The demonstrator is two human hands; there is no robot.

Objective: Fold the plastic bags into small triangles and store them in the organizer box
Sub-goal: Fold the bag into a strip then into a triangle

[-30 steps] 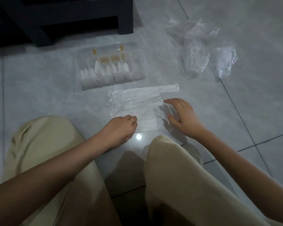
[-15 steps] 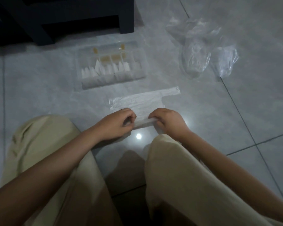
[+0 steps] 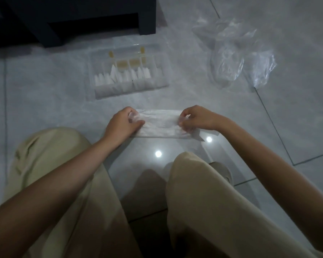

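Note:
A translucent plastic bag (image 3: pixel 159 123), folded into a narrow band, lies on the grey floor tiles just in front of my knees. My left hand (image 3: pixel 122 123) pinches its left end and my right hand (image 3: pixel 196 119) pinches its right end, fingers curled over the plastic. Beyond it stands a clear organizer box (image 3: pixel 129 71) with its lid open; a row of small white folded triangles (image 3: pixel 119 77) stands in its compartments.
A loose heap of crumpled clear plastic bags (image 3: pixel 233 56) lies at the far right. Dark furniture (image 3: pixel 78 19) stands behind the box. My legs in beige trousers (image 3: pixel 203 202) fill the foreground. Two ceiling-light glints show on the tiles.
The bag lay spread flat a second ago. Both hands took its near edge, folded it away from me, and have moved apart to the two ends of the narrower band.

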